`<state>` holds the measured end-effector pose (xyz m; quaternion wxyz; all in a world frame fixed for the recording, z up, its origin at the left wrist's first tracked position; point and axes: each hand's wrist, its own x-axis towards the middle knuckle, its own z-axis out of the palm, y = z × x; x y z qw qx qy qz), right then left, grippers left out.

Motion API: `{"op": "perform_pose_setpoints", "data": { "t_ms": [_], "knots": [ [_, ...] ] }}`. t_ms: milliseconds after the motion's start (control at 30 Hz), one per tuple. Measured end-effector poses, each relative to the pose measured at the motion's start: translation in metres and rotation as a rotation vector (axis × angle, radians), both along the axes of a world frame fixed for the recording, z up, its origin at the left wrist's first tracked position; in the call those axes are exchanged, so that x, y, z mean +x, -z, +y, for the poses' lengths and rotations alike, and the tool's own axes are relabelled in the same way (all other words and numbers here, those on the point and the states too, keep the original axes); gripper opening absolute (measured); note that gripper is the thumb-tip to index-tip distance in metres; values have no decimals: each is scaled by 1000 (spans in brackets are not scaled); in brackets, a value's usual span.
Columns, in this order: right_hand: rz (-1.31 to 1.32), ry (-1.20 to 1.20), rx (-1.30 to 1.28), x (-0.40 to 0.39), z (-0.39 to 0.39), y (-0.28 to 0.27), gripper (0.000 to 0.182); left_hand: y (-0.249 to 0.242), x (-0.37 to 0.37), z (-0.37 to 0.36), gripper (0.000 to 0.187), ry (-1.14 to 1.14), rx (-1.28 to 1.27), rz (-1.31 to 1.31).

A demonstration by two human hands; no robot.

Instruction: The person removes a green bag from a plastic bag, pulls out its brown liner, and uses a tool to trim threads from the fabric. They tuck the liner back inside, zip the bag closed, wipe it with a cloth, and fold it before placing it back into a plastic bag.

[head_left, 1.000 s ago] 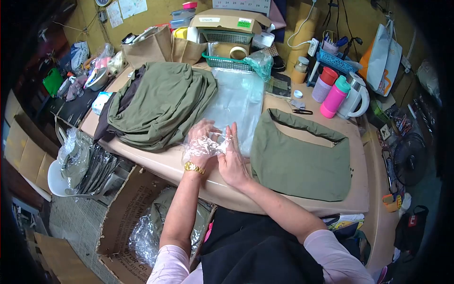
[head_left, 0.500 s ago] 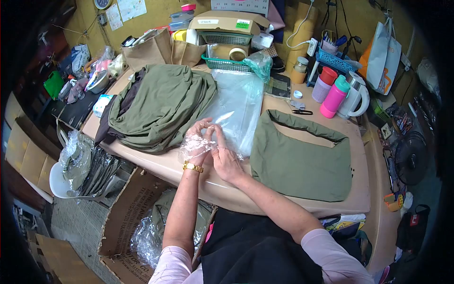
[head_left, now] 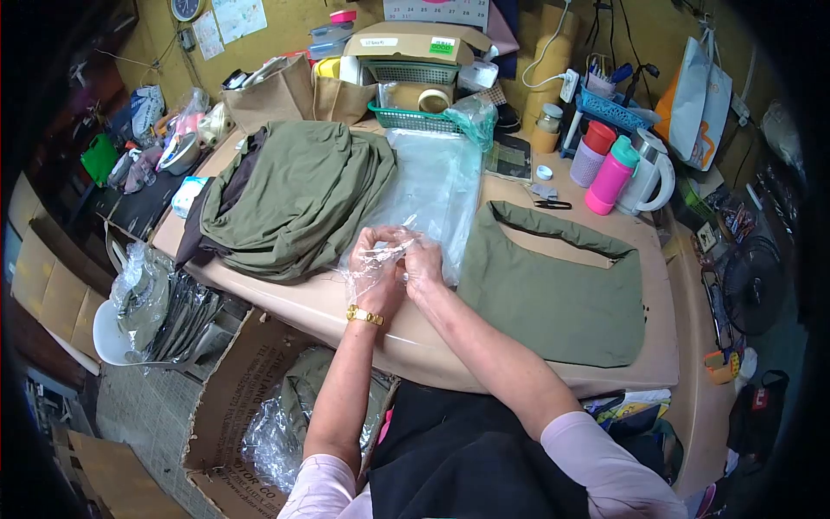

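Note:
A thin clear plastic bag (head_left: 361, 266) hangs over my left hand (head_left: 380, 272), whose fingers curl round its edge. Against it, my right hand (head_left: 424, 262) pinches the same plastic. A gold watch (head_left: 364, 316) circles the left wrist. Behind both hands lies a stack of clear plastic bags (head_left: 437, 186). The folded green fabric piece (head_left: 553, 298), with an opening near its top, lies flat to the right. On the left is a heap of green fabric (head_left: 298, 195) with dark cloth at its side.
An open cardboard box (head_left: 220, 419) with plastic-wrapped fabric stands below the table's front edge (head_left: 415, 356). Left of it is a white tub (head_left: 111, 333). Scissors (head_left: 552, 205), a pink bottle (head_left: 610, 180) and a kettle (head_left: 648, 177) sit at the back right. Baskets (head_left: 415, 117) stand at the back.
Both hands have moved slightly right and drawn together. My right hand's extended fingers have closed into a pinch on the plastic, and my left hand's fingers have curled.

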<state>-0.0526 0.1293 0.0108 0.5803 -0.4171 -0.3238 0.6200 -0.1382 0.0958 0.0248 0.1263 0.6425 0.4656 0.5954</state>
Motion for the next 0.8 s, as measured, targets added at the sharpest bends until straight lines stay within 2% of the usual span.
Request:
{"op": "perform_pose_setpoints", "data": {
  "t_ms": [67,167,333,400,433,467,533,567,600,667,733,767,800],
  "knots": [
    [59,29,-17,0,1,7,20,-21,9,-16,22,60,-381,-465],
    [106,77,-95,4,-10,6,19,4,-3,8,12,-38,-262,-380],
    [-38,37,-165,0,-23,1,19,-5,0,14,13,-151,-195,-475],
    [-192,45,178,-4,-33,6,16,0,0,20,9,-89,-86,-528],
    [-347,108,501,-10,-24,31,21,3,-1,21,9,-88,-88,-529],
    [-348,108,499,-14,-26,27,21,7,-4,22,9,-99,-106,-459],
    [-13,117,330,-22,-25,9,36,6,-4,17,10,-113,-121,-385],
    [-72,132,245,-25,-11,19,43,2,0,10,10,-138,-48,-264],
    [99,81,139,-22,-4,14,43,1,1,5,10,-164,26,-144],
    [183,-42,67,-13,11,6,25,0,2,-3,15,-174,-1,-61],
    [151,14,23,-7,20,2,24,-9,8,-12,21,-351,68,178],
    [119,71,-22,-6,22,0,23,-5,5,-10,31,-404,-4,245],
    [120,71,-22,-6,21,0,23,8,-1,-5,31,-404,-4,247]
  ]
}}
